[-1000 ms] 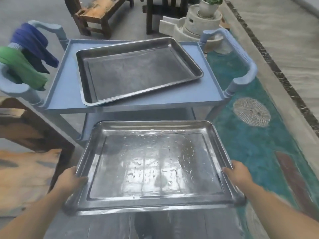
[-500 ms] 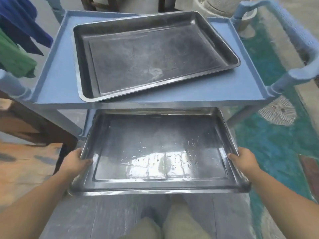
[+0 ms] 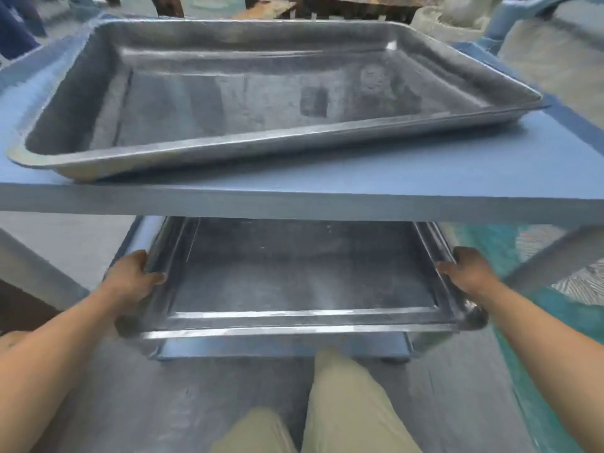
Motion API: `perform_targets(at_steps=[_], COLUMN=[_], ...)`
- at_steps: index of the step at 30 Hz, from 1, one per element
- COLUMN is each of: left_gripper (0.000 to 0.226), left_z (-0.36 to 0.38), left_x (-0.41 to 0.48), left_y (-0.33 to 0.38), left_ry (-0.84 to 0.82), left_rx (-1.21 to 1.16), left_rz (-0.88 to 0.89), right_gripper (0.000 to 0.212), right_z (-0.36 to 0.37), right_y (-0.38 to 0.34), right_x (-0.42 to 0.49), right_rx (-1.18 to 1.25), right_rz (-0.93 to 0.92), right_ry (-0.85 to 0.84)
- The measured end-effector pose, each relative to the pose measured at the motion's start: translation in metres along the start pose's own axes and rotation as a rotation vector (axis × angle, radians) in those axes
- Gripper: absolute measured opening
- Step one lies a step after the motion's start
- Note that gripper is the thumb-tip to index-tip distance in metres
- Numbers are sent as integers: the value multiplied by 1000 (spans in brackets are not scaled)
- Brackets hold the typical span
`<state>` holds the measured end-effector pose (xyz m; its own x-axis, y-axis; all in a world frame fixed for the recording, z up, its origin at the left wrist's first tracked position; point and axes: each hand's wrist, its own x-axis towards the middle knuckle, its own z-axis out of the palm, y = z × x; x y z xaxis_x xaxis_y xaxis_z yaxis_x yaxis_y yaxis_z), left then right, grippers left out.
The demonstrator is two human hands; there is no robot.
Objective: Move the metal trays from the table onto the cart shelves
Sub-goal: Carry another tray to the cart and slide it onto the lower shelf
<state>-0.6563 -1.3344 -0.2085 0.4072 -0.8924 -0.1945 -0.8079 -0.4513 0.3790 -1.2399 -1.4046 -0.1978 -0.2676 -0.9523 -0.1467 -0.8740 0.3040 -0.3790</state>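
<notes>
The left grip (image 3: 130, 279) is closed on the left rim of the lower metal tray (image 3: 304, 276), with the thumb lying over the rim on the inside and the fingers hidden beneath. The tray spans level from this grip across to the right grip (image 3: 470, 276), which clasps the opposite rim the same way, thumb on top. Beyond both grips, the tray's far part runs under the cart's blue top shelf (image 3: 327, 181). Its near edge sits just above the front lip of the lower shelf (image 3: 281, 346); whether it rests there cannot be told. Above the grips, a second metal tray (image 3: 245, 93) lies skewed on the top shelf. Below and between the grips are beige trouser legs (image 3: 343, 387).
</notes>
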Motion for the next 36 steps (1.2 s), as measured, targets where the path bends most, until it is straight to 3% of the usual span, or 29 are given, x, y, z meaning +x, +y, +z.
perform_targets(at_steps=[7, 19, 25, 28, 31, 33, 36], left_gripper=[43, 27, 45, 74, 61, 56, 76], left_z=[27, 62, 64, 65, 71, 74, 76], left_x=[58, 71, 65, 50, 29, 10, -18], left_y=[0, -3, -3, 4, 19, 31, 50], left_ry=[46, 20, 64, 194, 289, 257, 44], left_rx=[113, -33, -23, 99, 146, 158, 174], left_rz=[58, 22, 31, 150, 391, 526, 702], right_gripper=[32, 31, 35, 32, 39, 46, 82], right_z=[39, 63, 66, 66, 65, 67, 78], right_y=[5, 21, 21, 15, 5, -7, -20], right_x=[54, 67, 65, 51, 23, -5, -48], right_rx=[9, -92, -137, -117, -108, -121, -143], right_rz=[-33, -29, -49, -114, -332, -446, -480], right_ry=[40, -14, 29, 182, 292, 202, 42])
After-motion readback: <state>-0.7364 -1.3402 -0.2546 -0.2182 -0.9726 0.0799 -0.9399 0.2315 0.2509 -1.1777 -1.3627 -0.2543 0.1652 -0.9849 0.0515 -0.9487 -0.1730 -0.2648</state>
